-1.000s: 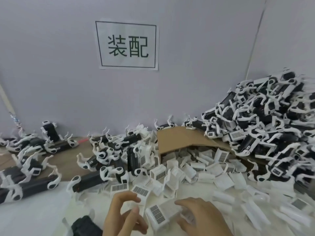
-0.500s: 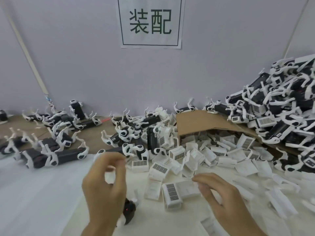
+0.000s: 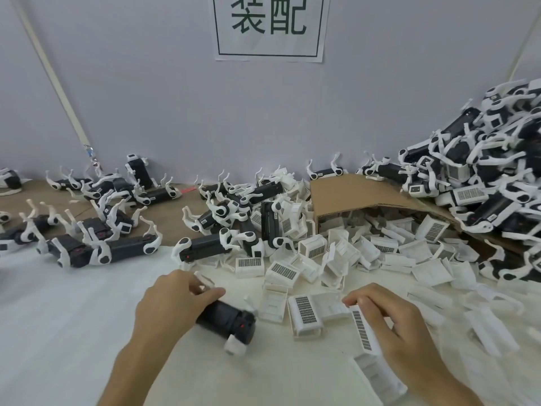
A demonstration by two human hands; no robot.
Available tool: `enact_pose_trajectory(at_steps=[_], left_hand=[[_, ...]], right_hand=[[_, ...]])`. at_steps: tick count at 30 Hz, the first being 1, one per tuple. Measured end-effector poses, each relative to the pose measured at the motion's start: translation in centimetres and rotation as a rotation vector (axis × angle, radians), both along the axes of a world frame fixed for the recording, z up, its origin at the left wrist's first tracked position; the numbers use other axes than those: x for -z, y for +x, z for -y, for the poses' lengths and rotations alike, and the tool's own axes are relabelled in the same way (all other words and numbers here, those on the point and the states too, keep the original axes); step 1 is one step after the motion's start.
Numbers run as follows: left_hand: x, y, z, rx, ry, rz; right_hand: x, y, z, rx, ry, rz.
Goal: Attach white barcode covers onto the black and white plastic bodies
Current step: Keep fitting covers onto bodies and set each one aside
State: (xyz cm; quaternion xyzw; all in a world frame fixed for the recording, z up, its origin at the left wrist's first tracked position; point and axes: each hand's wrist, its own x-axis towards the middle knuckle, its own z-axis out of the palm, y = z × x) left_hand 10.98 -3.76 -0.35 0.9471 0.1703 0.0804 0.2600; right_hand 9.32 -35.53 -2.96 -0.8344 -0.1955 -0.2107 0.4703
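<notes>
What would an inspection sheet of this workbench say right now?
Surface: white foam sheet over a brown table.
Job's things: black body and white barcode cover, both in hand; loose covers beside them.
Clutter: tipped cardboard box spilling covers; heap of bodies at right.
Hands: left hand grips the body; right hand holds the cover.
Cables: none sure; white strip slants down the grey wall.
Surroundings: paper sign on that wall.
</notes>
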Motion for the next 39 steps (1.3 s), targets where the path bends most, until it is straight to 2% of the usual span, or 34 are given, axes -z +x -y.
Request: enact_pose_trajectory(at_steps=[2,4,7,11,14,20,26,33,36,39], left_hand=[[0.0,0.0,0.6,0.017,-0.143,0.176],[0.0,-0.2,1.7,0.061,-0.275,0.451],[-0.1,-0.5,3.5,0.137,-0.318,0.82],[-0.1,-1.3,5.3,0.205,-0.351,1.044],[0.3,-1.6,6.0,0.266,-0.253,1.165],[1.4,-1.4,6.1,0.34,-0.19,1.258],[1.9,-1.4,6.5,0.404,-0.17,1.25],[2.7,-1.8,8.0,0.506,-0.14,1.173],[2.9,-2.1,8.9,0.57,-0.115,1.134],[3.3,-2.4,9.6,0.64,-0.088,1.099]], right_hand=[[-0.2,-0.1,-0.1,-0.022,0.036,-0.03],[-0.4,-0.2,-0.3,-0.053,0.075,-0.076],[-0.5,-0.2,-0.6,-0.071,0.121,-0.14],[0.1,0.2,-0.4,-0.126,0.237,-0.264],[-0.2,0.3,-0.5,-0.135,0.308,-0.265],[-1.5,-0.1,-0.3,-0.042,0.409,-0.222],[-2.0,0.0,0.1,-0.162,0.742,-0.477],[-2.5,0.2,0.8,-0.286,1.107,-0.666],[-2.6,0.1,0.6,-0.297,1.088,-0.675],[-2.5,-0.2,0.2,-0.298,0.964,-0.651]])
